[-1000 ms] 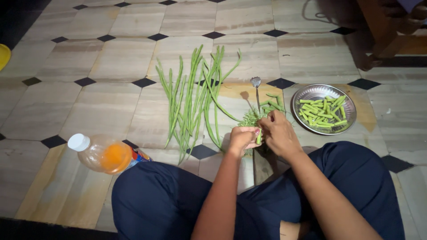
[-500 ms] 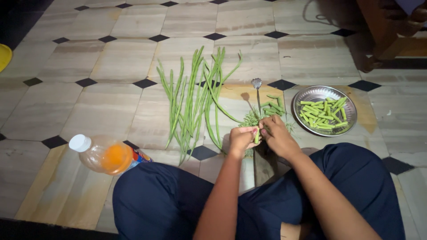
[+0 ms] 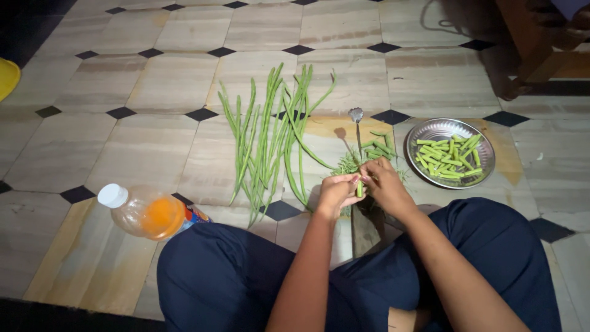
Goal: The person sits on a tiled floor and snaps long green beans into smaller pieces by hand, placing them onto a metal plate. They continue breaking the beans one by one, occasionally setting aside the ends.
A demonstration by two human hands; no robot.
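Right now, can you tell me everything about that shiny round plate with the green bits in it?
The metal plate is round, silvery and shallow, with a raised rim that catches the light. It sits flat on the tiled floor, to the person's right, just past the right hand, which does not touch it. Inside lies a loose heap of short cut green bean pieces, mostly toward the middle and near side, with bare metal showing at the far edge. A few more cut pieces lie on the floor just beside it.
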